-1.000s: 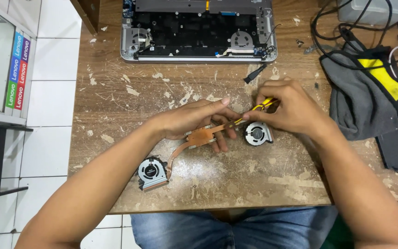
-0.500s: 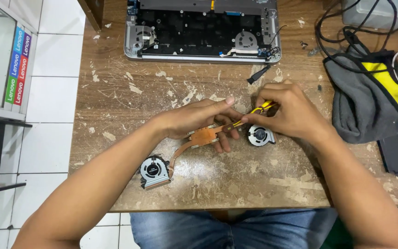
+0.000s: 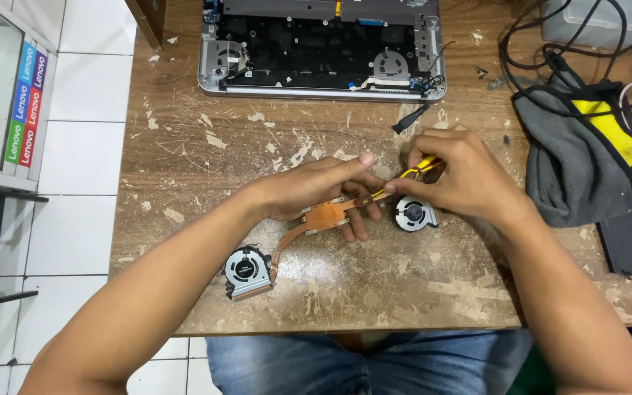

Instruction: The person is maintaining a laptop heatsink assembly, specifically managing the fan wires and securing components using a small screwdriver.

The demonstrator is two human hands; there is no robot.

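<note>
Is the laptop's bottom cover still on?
No, the laptop lies open on the table, its dark inner boards and two empty fan bays exposed.
</note>
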